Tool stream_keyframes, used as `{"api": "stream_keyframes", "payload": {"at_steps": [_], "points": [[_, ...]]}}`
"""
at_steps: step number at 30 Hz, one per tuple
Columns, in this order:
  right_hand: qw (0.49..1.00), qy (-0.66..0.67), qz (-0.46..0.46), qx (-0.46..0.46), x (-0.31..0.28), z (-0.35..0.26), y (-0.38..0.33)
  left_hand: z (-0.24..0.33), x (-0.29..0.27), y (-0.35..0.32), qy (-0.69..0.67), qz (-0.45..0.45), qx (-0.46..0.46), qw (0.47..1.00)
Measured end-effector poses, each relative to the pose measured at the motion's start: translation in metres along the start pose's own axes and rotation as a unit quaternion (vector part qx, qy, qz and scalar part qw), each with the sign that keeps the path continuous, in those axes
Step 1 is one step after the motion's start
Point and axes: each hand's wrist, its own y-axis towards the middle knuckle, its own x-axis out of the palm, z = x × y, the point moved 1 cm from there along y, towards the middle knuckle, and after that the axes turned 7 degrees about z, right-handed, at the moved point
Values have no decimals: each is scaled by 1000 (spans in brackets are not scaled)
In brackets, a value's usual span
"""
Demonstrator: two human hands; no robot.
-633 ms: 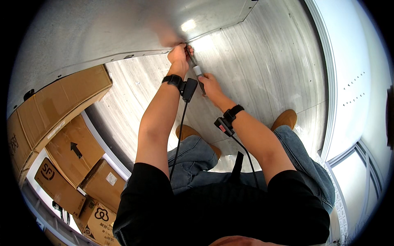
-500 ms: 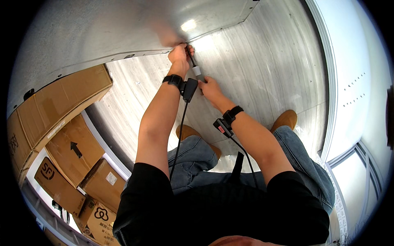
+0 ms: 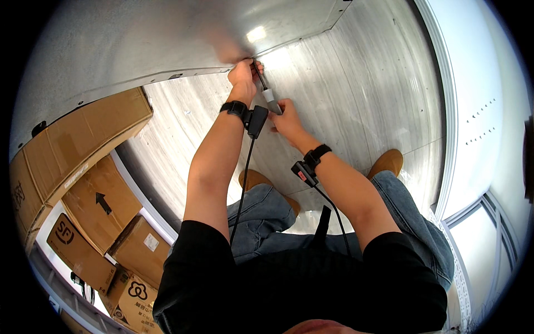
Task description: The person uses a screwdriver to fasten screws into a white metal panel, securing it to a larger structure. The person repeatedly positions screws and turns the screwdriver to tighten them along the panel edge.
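1 head-worn fisheye view, looking steeply down, close over forearms, edges bent.

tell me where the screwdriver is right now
In the head view the screwdriver sits top centre, between both hands: the left hand steadies its tip at the metal wall's lower edge, and the right hand grips the handle.

Tool (image 3: 271, 99) tip hidden behind left hand (image 3: 243, 75) (fingers curled over it).
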Motion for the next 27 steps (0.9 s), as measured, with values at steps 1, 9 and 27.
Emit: {"api": "stream_keyframes", "payload": {"at_steps": [1,9,27], "points": [[1000,-13,-19,12,-1,-5,-3,0,-1,1,3,2,-2,1000],[997,-46,-2,59,0,30,29,4,1,-8,28,1,-10,1000],[997,-58,25,-54,3,29,22,2,3,-6,16,-4,-25,1000]]}}
